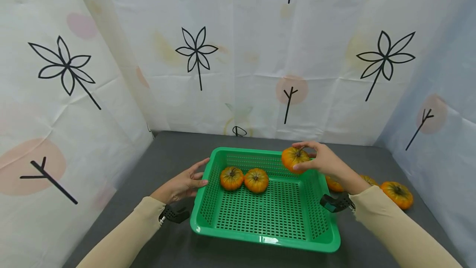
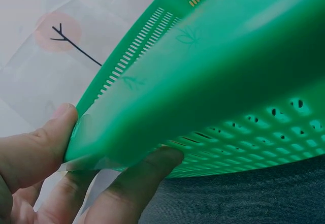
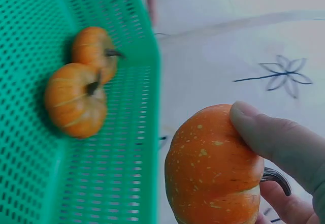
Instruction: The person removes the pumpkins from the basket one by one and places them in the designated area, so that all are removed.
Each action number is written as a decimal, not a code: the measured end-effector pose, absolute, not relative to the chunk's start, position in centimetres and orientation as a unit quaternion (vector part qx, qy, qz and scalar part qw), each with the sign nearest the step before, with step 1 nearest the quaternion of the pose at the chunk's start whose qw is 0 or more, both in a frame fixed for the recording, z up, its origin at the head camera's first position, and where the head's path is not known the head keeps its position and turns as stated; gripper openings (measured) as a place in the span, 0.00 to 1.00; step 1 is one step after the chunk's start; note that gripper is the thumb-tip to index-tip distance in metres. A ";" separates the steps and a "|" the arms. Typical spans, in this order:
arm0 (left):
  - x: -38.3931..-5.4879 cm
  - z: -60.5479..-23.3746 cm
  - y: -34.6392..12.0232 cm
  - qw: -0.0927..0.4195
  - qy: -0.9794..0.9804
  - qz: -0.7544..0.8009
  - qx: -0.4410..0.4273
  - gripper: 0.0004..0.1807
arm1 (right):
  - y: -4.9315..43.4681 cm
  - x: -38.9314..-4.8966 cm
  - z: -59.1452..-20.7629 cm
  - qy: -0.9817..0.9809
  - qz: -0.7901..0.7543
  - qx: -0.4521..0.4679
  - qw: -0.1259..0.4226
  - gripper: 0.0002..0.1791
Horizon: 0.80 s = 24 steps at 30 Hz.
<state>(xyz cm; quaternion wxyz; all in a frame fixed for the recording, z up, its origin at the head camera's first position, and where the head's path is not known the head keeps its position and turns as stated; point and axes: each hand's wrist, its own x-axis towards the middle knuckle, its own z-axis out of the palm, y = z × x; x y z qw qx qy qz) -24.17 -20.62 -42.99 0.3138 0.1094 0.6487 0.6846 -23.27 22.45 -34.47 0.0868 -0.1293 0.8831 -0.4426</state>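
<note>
My right hand [image 1: 323, 160] grips a small orange pumpkin [image 1: 295, 159] above the back right corner of a green plastic basket [image 1: 260, 239]. In the right wrist view, the thumb presses the speckled skin of this pumpkin [image 3: 213, 163], whose curved stem points toward the palm. Two more pumpkins, one on the left [image 1: 232, 178] and one beside it [image 1: 256, 180], sit together inside the basket near its back left. At the basket's left side, my left hand [image 1: 182, 185] holds the rim, thumb on the edge and fingers under it, as the left wrist view shows.
To the right of the basket, several pumpkins lie on the dark grey table [image 1: 174, 148], one of them [image 1: 397, 195] farthest right and others partly behind my right arm. White cloth [image 1: 253, 53] with drawn plants hangs at the back and both sides.
</note>
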 end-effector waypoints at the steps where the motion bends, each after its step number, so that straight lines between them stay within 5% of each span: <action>1: -24.2 -43.0 -20.6 0.313 0.649 0.684 0.110 0.50 | 22.6 -23.1 -34.1 0.880 -0.449 -0.126 0.086 0.39; 24: -24.1 -43.0 -20.6 0.307 0.650 0.686 0.106 0.49 | 27.7 -18.5 -31.5 0.904 -0.422 -0.069 -0.001 0.44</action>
